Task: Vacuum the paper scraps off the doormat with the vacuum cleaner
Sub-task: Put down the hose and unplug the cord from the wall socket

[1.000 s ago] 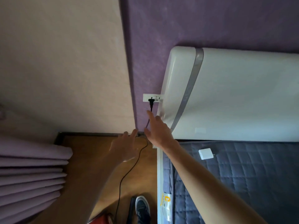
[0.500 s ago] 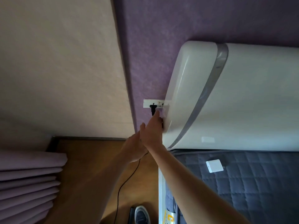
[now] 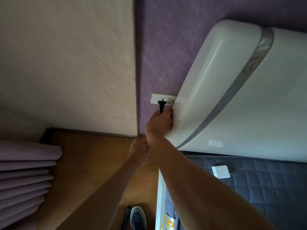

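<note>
Two hands reach up to the white wall socket [image 3: 156,98], where a black plug [image 3: 161,104] sits.

The right hand [image 3: 158,123] pinches the bottom end of the plug, right beside the big white headboard [image 3: 232,80]. The left hand [image 3: 139,152] is lower down and looks curled, but I cannot tell if it holds anything. The vacuum cleaner, the doormat and the paper scraps are not in view, so I think this step is only about the power. To do it well, hold the hard plug body and not the thin wire. Keep it straight with the holes, move it gently, and keep fingers off the metal pins. The headboard is very close, so the knuckles have little room.
</note>
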Tool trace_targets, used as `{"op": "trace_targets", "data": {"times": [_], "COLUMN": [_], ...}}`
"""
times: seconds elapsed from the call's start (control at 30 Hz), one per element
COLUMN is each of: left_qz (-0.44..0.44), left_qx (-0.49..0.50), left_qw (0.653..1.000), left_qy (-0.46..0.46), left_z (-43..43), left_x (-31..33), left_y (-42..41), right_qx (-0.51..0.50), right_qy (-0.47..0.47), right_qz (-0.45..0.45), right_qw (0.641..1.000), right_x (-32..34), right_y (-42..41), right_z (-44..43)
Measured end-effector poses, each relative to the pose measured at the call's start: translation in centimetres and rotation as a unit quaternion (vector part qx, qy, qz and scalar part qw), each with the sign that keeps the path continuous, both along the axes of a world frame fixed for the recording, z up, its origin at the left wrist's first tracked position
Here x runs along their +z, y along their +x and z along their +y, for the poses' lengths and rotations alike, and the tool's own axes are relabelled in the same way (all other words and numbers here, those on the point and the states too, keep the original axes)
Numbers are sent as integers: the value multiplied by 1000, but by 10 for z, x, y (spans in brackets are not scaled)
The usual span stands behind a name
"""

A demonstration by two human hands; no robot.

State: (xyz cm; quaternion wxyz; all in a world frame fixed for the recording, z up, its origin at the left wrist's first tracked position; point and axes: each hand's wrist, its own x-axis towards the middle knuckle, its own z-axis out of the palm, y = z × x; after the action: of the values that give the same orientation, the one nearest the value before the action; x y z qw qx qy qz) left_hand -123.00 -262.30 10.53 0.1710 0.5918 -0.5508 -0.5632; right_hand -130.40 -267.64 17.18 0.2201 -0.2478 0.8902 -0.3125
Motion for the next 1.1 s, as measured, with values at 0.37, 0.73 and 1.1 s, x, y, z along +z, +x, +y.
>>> {"op": "trace_targets", "data": {"times": [0.37, 0.73, 1.1], "left_qz": [71, 72, 97], "left_qx": [-12, 18, 125], "left_qw": [992, 997, 987], "left_qy": [-99, 26, 31], "left_z": [20, 78, 103], "left_x": [1, -23, 3], "left_y": [21, 59, 117], "right_qx": [-7, 22, 130], "right_qy": [8, 4, -99], "right_qz": [-13, -7, -158], "right_qw": [1000, 1000, 974], "right_x": [-2, -37, -34], "right_y": [-2, 18, 63], "right_z": [-3, 61, 74]}}
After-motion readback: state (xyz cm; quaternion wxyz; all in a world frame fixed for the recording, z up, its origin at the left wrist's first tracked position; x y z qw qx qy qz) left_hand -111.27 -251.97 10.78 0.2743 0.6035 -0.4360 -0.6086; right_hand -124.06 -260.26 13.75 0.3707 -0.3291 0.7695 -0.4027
